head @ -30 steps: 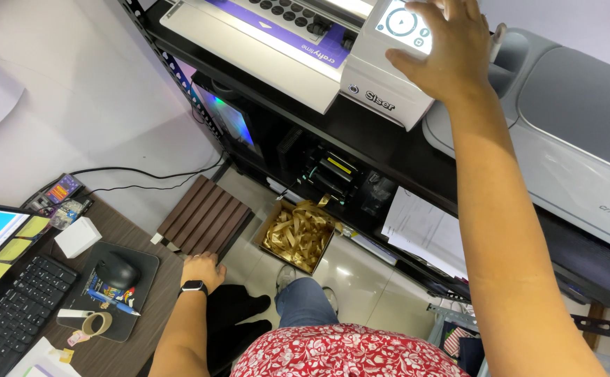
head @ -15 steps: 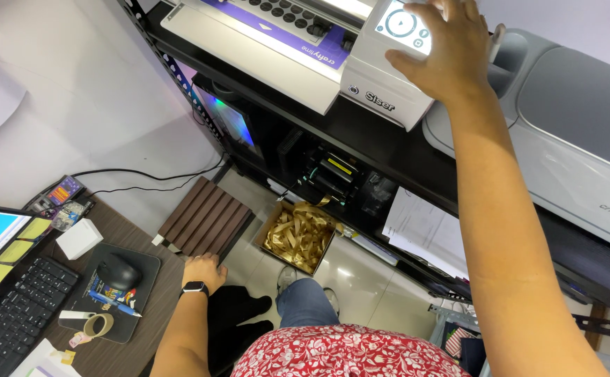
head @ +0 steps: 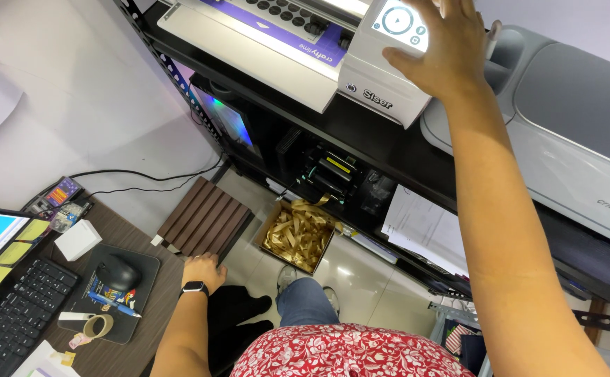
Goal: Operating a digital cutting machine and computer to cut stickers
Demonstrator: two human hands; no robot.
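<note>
Right hand lies flat, grip released, on the white cutting machine. Below it, left hand rests, fingers loose, on the bench edge.

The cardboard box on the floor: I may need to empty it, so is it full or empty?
Full: the open box is heaped to its rim with gold ribbon.
</note>
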